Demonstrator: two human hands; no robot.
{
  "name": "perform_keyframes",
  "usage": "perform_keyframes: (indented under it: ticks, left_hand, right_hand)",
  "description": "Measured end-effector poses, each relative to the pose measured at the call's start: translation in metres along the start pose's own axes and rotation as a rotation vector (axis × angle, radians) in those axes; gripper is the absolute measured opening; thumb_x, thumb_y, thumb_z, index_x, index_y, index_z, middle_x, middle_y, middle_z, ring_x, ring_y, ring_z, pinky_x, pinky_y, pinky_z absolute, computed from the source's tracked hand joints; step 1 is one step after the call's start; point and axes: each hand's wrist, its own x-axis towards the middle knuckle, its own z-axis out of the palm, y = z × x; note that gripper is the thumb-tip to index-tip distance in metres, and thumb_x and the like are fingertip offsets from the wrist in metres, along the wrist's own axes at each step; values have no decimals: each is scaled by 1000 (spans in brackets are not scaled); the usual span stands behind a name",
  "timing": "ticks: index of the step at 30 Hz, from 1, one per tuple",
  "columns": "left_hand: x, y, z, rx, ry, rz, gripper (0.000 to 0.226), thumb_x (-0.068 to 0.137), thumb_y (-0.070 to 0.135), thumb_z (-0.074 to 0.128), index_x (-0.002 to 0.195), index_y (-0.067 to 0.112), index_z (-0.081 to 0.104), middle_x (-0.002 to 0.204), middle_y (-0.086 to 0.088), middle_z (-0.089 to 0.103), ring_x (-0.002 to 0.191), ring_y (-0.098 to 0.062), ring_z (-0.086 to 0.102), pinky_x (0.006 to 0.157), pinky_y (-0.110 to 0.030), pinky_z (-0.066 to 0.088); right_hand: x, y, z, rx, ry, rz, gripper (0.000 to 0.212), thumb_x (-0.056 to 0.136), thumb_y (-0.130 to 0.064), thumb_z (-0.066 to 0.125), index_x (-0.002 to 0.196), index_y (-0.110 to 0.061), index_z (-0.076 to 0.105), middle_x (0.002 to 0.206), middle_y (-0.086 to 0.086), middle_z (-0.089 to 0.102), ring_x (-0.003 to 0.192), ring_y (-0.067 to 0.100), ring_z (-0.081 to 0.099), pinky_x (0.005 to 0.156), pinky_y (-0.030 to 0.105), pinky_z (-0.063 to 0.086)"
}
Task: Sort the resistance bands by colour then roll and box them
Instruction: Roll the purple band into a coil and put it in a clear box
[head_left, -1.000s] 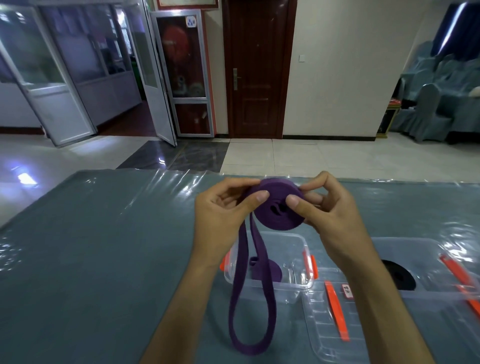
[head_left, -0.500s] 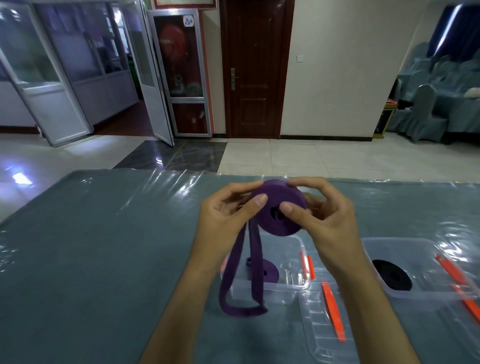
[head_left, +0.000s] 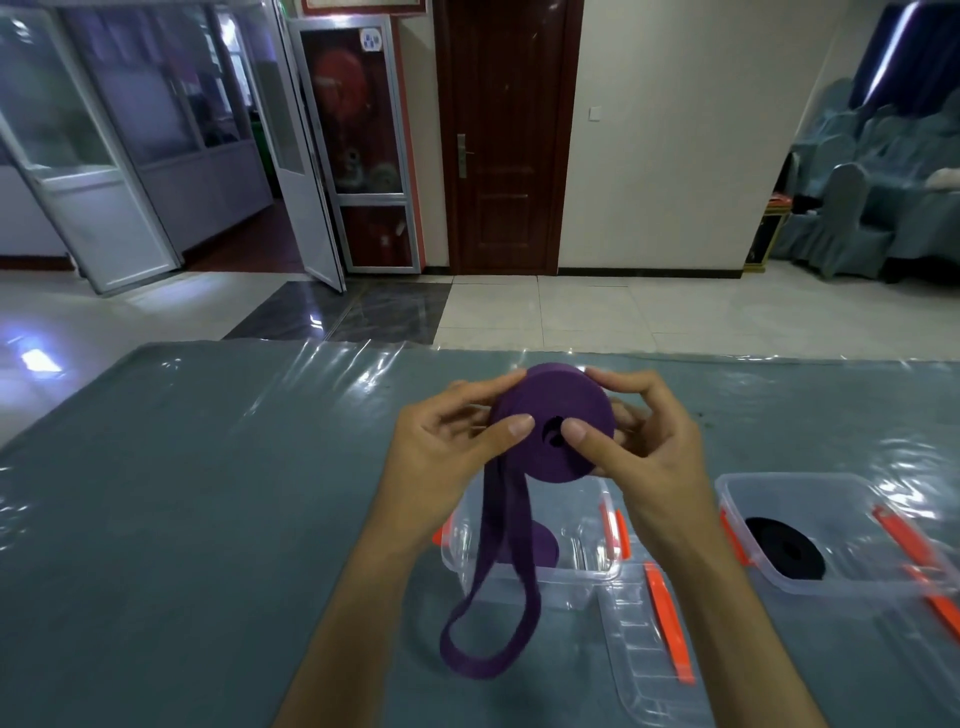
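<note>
— What is held, and where?

— A purple resistance band (head_left: 553, 423), mostly rolled into a disc, is pinched above the table (head_left: 182, 493) by the left hand (head_left: 447, 452) and right hand (head_left: 649, 457), thumbs pressed on its face. A loose tail hangs over the clear box (head_left: 605, 558).

— Which step is judged in hand?

— Rolling. The tail must be wound in, then the roll boxed beside the purple roll (head_left: 545, 545) already inside.

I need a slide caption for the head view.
Both hands roll a purple band above an open clear box.
</note>
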Motion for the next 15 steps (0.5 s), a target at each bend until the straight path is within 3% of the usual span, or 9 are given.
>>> perform_keyframes:
  ticks: [4,8,11,15]
  left_hand:
    - [-4,-4,9,5,228,35,26,79,26,92,101,26,80,101,-4,82,95,-21,80,77,-22,62]
    - [-3,-3,6,-35,103,10,26,86,22,86,110,25,76,112,-6,79,106,-22,77,86,-22,61]
    - [0,1,1,-12,32,52,32,85,19,87,114,29,80,114,-4,80,107,-21,77,89,-24,61]
    - [-2,-1,2,24,172,107,32,77,29,92,106,34,82,106,0,82,100,-17,79,86,-20,60]
  right_hand:
    - [3,5,1,-26,-20,35,52,81,-18,88,121,-25,56,106,11,81,92,31,80,73,32,65]
    - [3,6,1,-127,8,-122,63,83,-29,87,138,-41,60,115,3,79,105,25,77,83,31,64]
    - [0,12,2,-69,48,-146,51,80,-33,90,126,-36,67,120,6,77,108,26,76,85,35,64]
    - [0,10,5,27,11,-34,47,75,-41,93,110,-34,63,106,14,80,95,33,79,75,37,66]
